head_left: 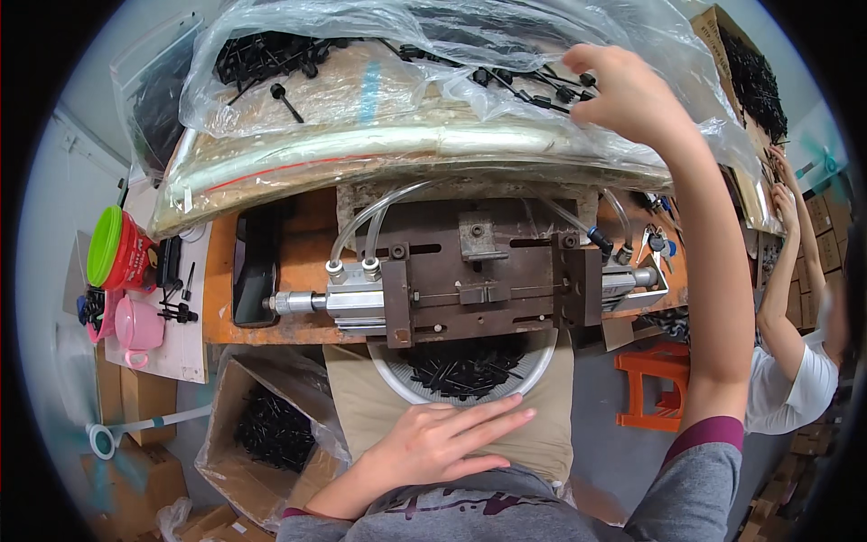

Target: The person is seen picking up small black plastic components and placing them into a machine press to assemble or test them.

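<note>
The brown metal fixture [528, 303] sits at the middle of the orange table [219, 307], with clear hoses running up from the silver cylinders at its two ends. Beyond it and toward its right, the right hand [632, 98] reaches over a clear plastic bag [492, 25], its thumb and forefinger spread well apart with black stemmed parts [543, 100] lying at and between the tips; whether either finger touches one of them I cannot tell. More such parts lie in a dark heap beyond the fixture's left end (one knobbed piece [286, 103] lies just apart from it). On the near side of the fixture, the left hand [442, 443] is stretched out flat, fingers straight and slightly fanned, gripping nothing that shows, beside the near rim of a white bowl [545, 358] full of black pieces [465, 369]; contact with the rim cannot be made out. Left of the fixture are a black tray [256, 257], then a pink cup [138, 323] and a red tub [134, 260]; below its left end, a carton [239, 483] also holds black pieces. Right of the fixture are keys [657, 242], and farther right a co-worker's arms [784, 303].
</note>
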Tool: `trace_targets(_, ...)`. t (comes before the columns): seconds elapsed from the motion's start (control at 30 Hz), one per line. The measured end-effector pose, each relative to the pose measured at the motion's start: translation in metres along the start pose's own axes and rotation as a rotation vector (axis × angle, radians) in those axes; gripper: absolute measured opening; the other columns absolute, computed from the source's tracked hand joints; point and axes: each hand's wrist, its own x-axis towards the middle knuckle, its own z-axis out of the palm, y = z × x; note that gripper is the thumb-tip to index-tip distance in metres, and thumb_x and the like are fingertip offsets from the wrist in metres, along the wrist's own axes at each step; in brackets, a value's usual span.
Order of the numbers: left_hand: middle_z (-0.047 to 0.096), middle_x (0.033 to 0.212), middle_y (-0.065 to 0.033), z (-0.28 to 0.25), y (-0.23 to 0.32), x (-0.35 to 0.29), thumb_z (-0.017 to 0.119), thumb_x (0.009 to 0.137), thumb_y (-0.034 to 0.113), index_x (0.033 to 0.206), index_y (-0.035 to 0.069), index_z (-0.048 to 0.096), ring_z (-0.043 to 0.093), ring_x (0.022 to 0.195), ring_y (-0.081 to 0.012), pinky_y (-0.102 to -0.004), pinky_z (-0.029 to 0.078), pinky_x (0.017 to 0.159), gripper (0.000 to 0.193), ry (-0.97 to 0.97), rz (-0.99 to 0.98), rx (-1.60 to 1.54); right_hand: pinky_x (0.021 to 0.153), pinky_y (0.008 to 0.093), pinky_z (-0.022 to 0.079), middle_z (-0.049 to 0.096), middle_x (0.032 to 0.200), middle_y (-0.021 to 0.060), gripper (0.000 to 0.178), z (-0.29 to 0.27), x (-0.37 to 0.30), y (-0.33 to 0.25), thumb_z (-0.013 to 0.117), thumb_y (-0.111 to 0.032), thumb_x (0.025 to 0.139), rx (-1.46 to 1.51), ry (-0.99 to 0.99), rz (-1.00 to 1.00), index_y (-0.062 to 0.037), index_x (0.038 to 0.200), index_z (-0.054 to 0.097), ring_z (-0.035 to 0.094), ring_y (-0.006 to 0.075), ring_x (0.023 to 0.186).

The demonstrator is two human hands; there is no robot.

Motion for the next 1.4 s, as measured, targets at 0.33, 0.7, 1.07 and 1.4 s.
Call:
trace_targets(0.33,0.067,0.122,-0.0052,0.000,-0.002,-0.007,0.082,0.072,0.034,0.127,0.008,0.063,0.069,0.072,-0.0151,-0.0235,0.056,0.062,0.064,-0.031,-0.025,-0.018,0.076,0.0431,0.050,0.063,0.092,0.0208,0.033,0.029,0.050,-0.004,0.067,-0.003,0.063,-0.054,-0.168,-0.029,0.0036,0.093,0.054,0.062,0.0380,0.094)
trace_targets(0.7,0.067,0.121,-0.0028,0.008,-0.011,-0.013,0.076,0.079,0.037,0.138,0.015,0.055,0.057,0.056,-0.0125,-0.0234,0.049,0.052,0.067,0.012,0.016,-0.040,0.067,0.0365,0.048,0.061,0.085,0.0130,0.022,-0.014,0.001,0.025,0.069,-0.004,0.075,0.094,0.036,-0.153,0.0057,0.093,0.065,0.060,0.0264,0.072)
trace_targets(1.07,0.066,0.118,-0.0158,-0.015,0.000,0.010,0.085,0.071,0.012,0.125,-0.003,0.061,0.070,0.090,-0.0232,-0.0269,0.059,0.071,0.061,0.394,-0.079,-0.193,0.069,0.0295,0.052,0.064,0.087,0.0091,0.030,-0.027,-0.119,-0.073,0.066,0.009,0.073,0.439,0.426,-0.320,-0.0020,0.101,0.073,0.064,0.0202,0.079)
trace_targets(1.4,0.064,0.122,-0.0194,-0.034,-0.001,0.021,0.082,0.069,0.004,0.124,-0.004,0.061,0.064,0.108,-0.0297,-0.0359,0.051,0.091,0.060,0.464,-0.221,-0.174,0.056,0.0215,0.051,0.060,0.090,0.0061,0.017,-0.002,-0.185,-0.127,0.069,0.004,0.085,1.905,-0.128,0.431,0.0037,0.102,0.070,0.062,0.0089,0.064)
